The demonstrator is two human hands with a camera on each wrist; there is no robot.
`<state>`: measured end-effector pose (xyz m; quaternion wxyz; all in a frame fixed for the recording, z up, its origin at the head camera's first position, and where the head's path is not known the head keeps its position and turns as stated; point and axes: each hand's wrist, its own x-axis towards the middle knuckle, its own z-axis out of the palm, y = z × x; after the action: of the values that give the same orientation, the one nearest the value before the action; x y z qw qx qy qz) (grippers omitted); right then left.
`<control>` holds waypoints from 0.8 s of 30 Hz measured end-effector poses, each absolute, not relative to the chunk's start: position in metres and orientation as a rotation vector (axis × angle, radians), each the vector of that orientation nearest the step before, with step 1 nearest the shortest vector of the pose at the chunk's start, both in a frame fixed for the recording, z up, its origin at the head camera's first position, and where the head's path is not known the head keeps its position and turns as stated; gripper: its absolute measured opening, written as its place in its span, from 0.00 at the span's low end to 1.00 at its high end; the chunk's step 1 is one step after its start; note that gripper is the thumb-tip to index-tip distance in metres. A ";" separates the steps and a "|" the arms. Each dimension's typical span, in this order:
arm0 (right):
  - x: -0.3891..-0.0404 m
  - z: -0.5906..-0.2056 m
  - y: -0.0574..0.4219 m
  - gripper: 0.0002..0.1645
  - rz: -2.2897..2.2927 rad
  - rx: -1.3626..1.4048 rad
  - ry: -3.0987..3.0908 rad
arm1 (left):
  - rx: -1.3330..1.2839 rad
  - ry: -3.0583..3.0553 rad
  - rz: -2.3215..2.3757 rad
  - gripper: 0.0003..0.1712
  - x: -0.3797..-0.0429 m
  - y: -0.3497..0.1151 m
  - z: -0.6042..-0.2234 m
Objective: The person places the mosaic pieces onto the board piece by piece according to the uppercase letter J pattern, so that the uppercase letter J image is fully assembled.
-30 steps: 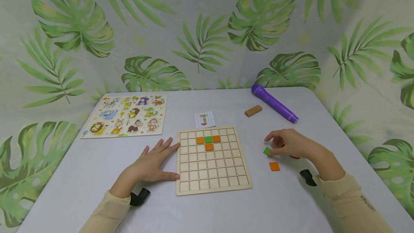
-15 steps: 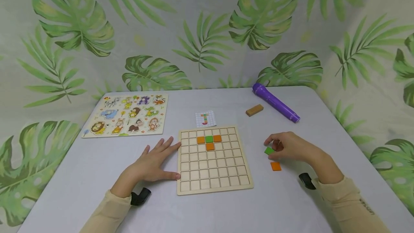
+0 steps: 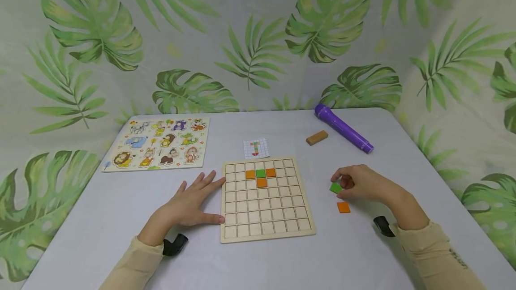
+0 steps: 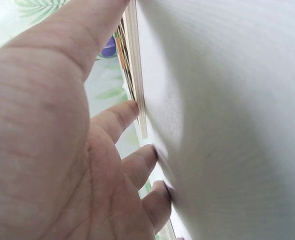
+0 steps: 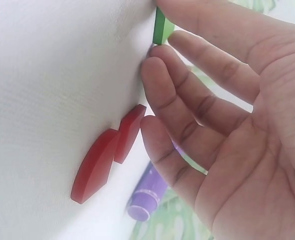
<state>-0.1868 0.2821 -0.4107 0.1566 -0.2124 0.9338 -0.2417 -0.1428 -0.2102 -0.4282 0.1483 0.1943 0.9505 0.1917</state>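
Note:
With its fingers spread, my left hand [image 3: 186, 203] lies on the table; thumb and index fingertip touch the left edge of a wooden grid board [image 3: 267, 237]. Three orange tiles and a green tile [image 3: 260, 173] form a small T near the board's far side. To the right, my right hand [image 3: 366, 185] pinches a loose green square tile [image 3: 335, 188] between thumb and index finger, low over the table. An orange square tile [image 3: 343, 207] lies just in front of that hand. Two red curved-edge pieces [image 5: 95, 167] show beneath it in the right wrist view; the head view hides them.
Behind the board lies a pattern card [image 3: 255, 148] with a coloured figure. An animal puzzle board [image 3: 157, 144] is at back left. A small wooden block [image 3: 316, 137] and a purple toy microphone [image 3: 344, 130] lie at back right.
The right hand has shifted very slightly, its fingers closing around the green tile; the red piece seen beside it one second ago is now hidden. The left hand stays at the board.

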 end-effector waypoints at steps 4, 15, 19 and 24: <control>-0.189 -0.412 0.282 0.19 -0.687 -0.627 2.680 | 0.554 2.728 0.552 0.63 -0.142 -0.210 -0.427; -0.197 -0.412 0.273 0.18 -0.653 -0.691 2.709 | 0.550 2.735 0.563 0.63 -0.142 -0.209 -0.427; -0.200 -0.408 0.266 0.20 -0.654 -0.731 2.716 | 0.549 2.738 0.562 0.63 -0.142 -0.209 -0.427; -0.204 -0.403 0.255 0.18 -0.647 -0.798 2.697 | 0.551 2.739 0.553 0.63 -0.143 -0.210 -0.428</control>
<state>-0.2040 0.2547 -0.4031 0.1275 -0.2742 0.9269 -0.2224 -0.1430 -0.2100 -0.4279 0.1464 0.1912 0.9513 0.1923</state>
